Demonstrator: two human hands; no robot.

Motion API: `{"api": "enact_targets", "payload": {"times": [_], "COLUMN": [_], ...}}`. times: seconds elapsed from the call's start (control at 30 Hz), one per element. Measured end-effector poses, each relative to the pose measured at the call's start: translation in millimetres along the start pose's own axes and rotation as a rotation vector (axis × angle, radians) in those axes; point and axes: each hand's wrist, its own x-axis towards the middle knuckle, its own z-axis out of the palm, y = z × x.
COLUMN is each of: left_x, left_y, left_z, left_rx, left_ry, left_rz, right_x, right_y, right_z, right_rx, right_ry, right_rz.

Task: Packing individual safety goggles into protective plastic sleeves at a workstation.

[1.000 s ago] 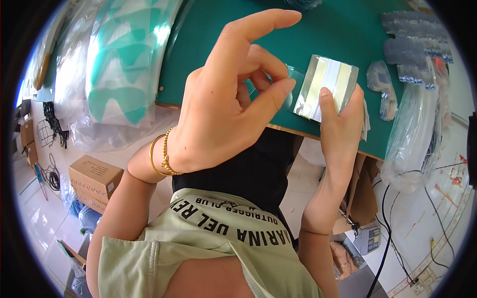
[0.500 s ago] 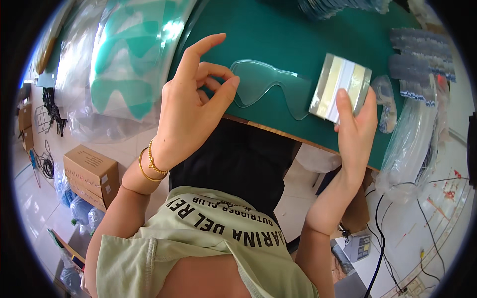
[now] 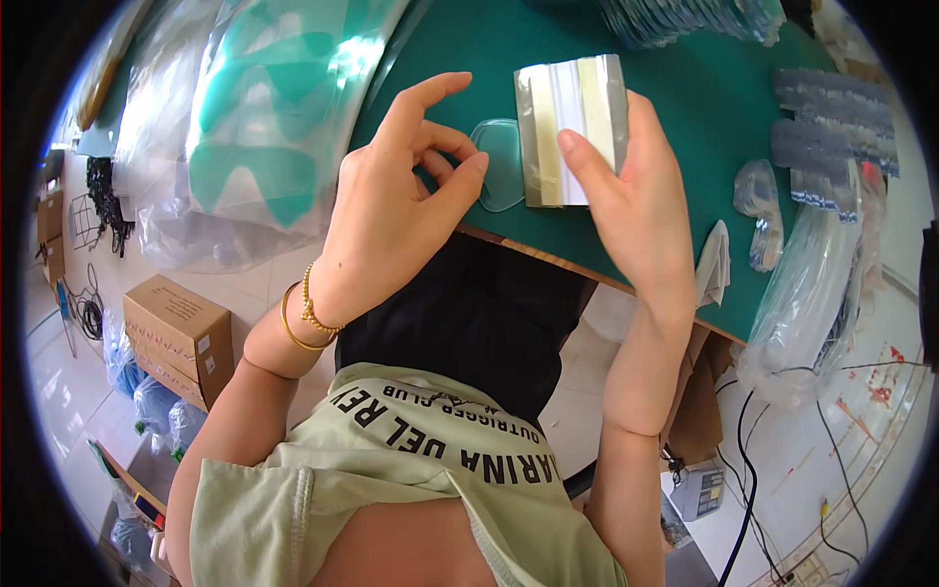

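Note:
My right hand (image 3: 636, 196) grips a flat rectangular pad (image 3: 572, 93), with white and cream stripes and a shiny grey border, its thumb lying across the front. The pad hovers above the green table top. Beneath it lies a clear goggle-shaped lens (image 3: 501, 166); only its rounded left end shows, the rest hidden by the pad. Beside that end is my left hand (image 3: 391, 196), index finger raised and bent, thumb tip pressed against another fingertip. Whether anything thin sits in that pinch is hidden.
Plastic-wrapped green goggle-shaped pieces (image 3: 259, 176) lie at the left. Stacked clear lenses (image 3: 685, 18) stand at the far edge, with more wrapped stacks (image 3: 831, 117) at right. A folded white piece (image 3: 715, 264) and clear lenses (image 3: 759, 210) lie near the right edge.
My right hand has moved left with the pad, which now covers most of the clear lens. A folded white piece has come into view at right. My left hand keeps its pinch.

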Motion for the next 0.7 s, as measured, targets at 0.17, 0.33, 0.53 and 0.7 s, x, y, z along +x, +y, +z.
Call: {"api": "enact_targets", "payload": {"times": [0.17, 0.33, 0.53, 0.7], "left_x": [-1, 0, 1, 3], "left_y": [0, -3, -4, -1], "left_z": [1, 1, 1, 3], "left_rx": [-0.025, -0.008, -0.006, 0.02], "left_ry": [0.002, 0.009, 0.006, -0.007], "left_rz": [0.015, 0.024, 0.034, 0.02], "right_x": [8, 10, 8, 5], "right_y": [6, -1, -5, -1], "right_z": [-21, -9, -6, -1], "right_rx": [0.117, -0.002, 0.076, -0.011], "right_ry": [0.109, 0.036, 0.075, 0.127], "right_rz": [-0.026, 0.091, 0.022, -0.062]}}
